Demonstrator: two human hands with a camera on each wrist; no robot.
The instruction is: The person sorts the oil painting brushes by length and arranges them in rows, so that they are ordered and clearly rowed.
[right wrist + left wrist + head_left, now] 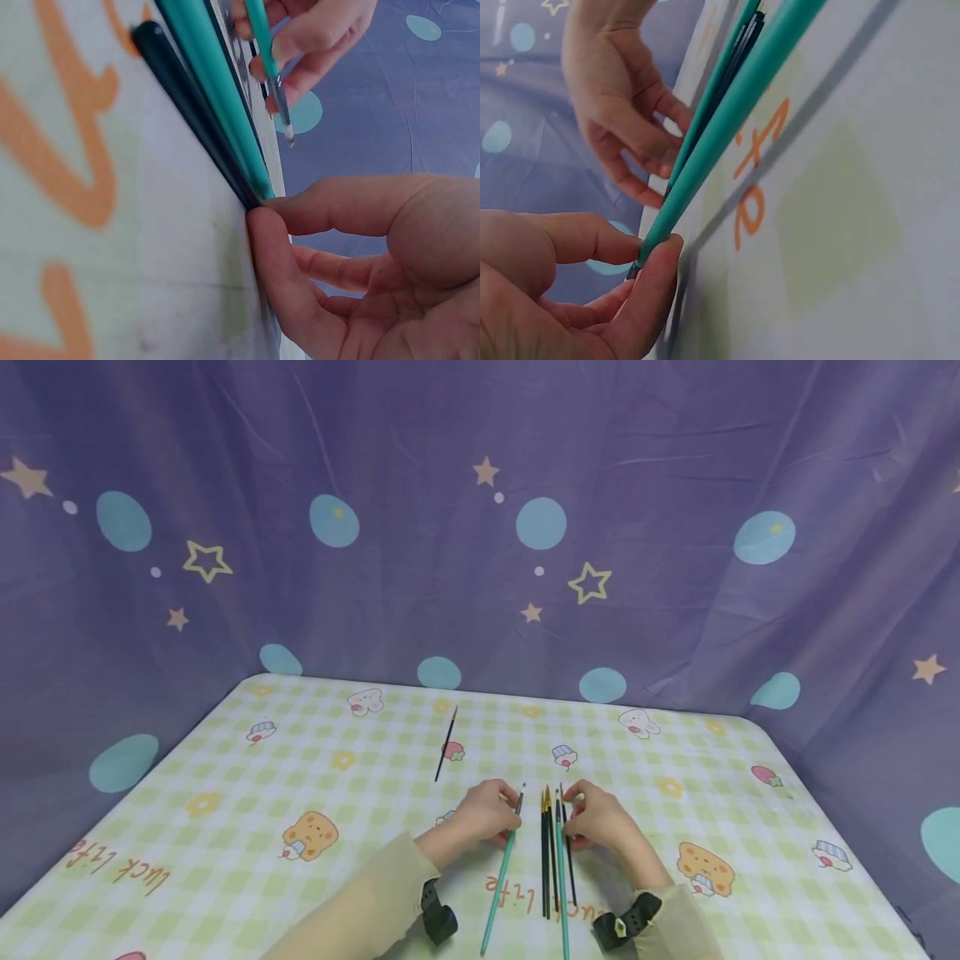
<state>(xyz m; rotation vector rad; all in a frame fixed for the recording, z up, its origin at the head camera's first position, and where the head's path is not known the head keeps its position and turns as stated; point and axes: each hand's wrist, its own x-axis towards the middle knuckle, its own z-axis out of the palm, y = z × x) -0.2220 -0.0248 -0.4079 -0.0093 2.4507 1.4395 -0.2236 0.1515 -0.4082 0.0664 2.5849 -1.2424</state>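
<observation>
Between its thumb and fingers my left hand (484, 812) pinches a teal-handled paintbrush (500, 883) near its metal collar, with the bristle end pointing away. In the left wrist view the teal handle (727, 120) slants up above the cloth, its shadow beside it. My right hand (602, 818) pinches a thin black paintbrush (572, 872), the rightmost of a row, near its bristle end. Beside that brush lie a second teal paintbrush (564, 893) and several black paintbrushes (545, 864), roughly parallel. In the right wrist view thumb and forefinger meet on the black handle (187, 105).
Farther back on the table, left of the middle, lies a single black paintbrush (446, 749). A green checked cloth (375, 810) with printed cartoons covers the table. Behind its far edge hangs a purple curtain (435, 568) with stars and blue spots.
</observation>
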